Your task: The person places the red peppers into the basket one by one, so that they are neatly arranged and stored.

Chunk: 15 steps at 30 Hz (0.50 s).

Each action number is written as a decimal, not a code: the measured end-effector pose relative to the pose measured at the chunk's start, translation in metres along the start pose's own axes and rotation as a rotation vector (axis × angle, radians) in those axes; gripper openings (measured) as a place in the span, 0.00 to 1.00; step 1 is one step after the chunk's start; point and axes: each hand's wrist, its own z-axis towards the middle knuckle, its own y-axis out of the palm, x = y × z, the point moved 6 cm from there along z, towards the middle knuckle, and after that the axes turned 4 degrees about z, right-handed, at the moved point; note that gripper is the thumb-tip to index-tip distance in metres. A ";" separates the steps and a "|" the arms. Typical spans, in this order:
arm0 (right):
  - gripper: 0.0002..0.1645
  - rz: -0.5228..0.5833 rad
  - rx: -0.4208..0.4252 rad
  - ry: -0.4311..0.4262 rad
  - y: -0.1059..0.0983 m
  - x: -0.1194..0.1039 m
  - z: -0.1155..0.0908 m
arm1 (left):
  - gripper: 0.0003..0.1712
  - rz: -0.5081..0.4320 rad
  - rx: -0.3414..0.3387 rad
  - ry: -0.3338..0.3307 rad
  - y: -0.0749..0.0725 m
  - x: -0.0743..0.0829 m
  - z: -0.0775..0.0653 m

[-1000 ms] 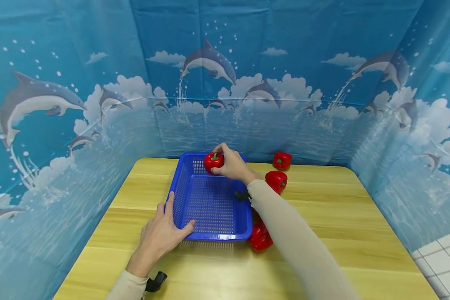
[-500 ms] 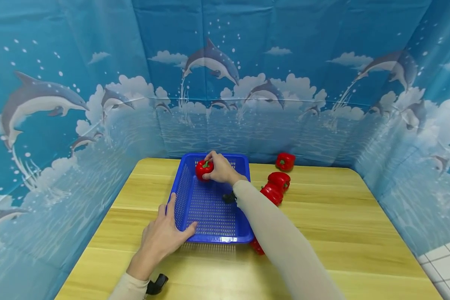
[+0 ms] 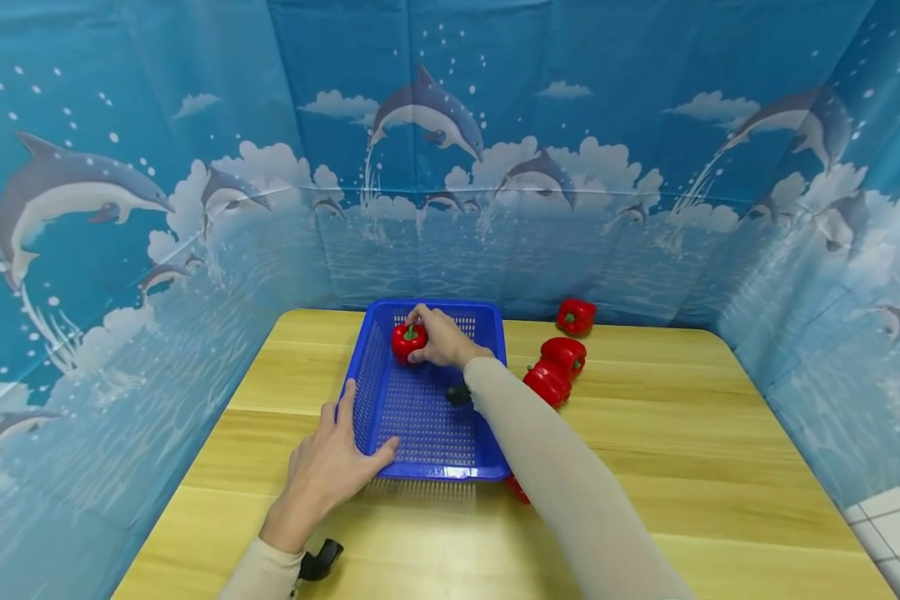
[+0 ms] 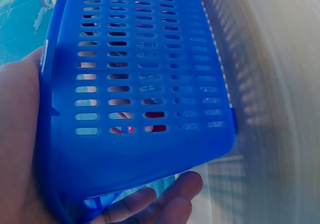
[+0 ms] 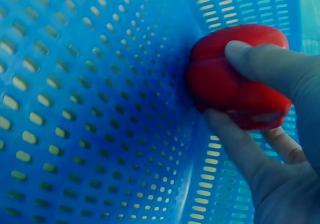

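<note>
A red bell pepper (image 3: 405,343) is in the far left part of a blue perforated plastic basket (image 3: 450,473). My right hand (image 3: 442,340) holds this pepper with its stem showing. In the right wrist view the thumb lies across the pepper (image 5: 225,84), fingers pass round its other side, and it is right at the basket floor (image 5: 125,109). My left hand (image 3: 330,462) grips the basket's near left rim, thumb over the front edge and fingers along the left side. The left wrist view has the slotted basket wall (image 4: 140,156) between the palm and the fingertips.
Right of the basket, two red bell peppers (image 3: 547,383) lie close together, with another red pepper (image 3: 576,317) behind them. Part of one more pepper (image 3: 518,489) shows by the near right corner, partly behind my sleeve. A dolphin-print curtain (image 3: 450,250) surrounds the wooden table (image 3: 682,458).
My right hand has brought the pepper left and lower into the basket, then stayed nearly still over the last half second. The left hand keeps its grip on the rim.
</note>
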 end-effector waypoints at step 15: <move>0.65 -0.042 -0.045 0.096 0.000 -0.003 -0.008 | 0.73 -0.027 0.009 0.025 -0.004 0.003 0.000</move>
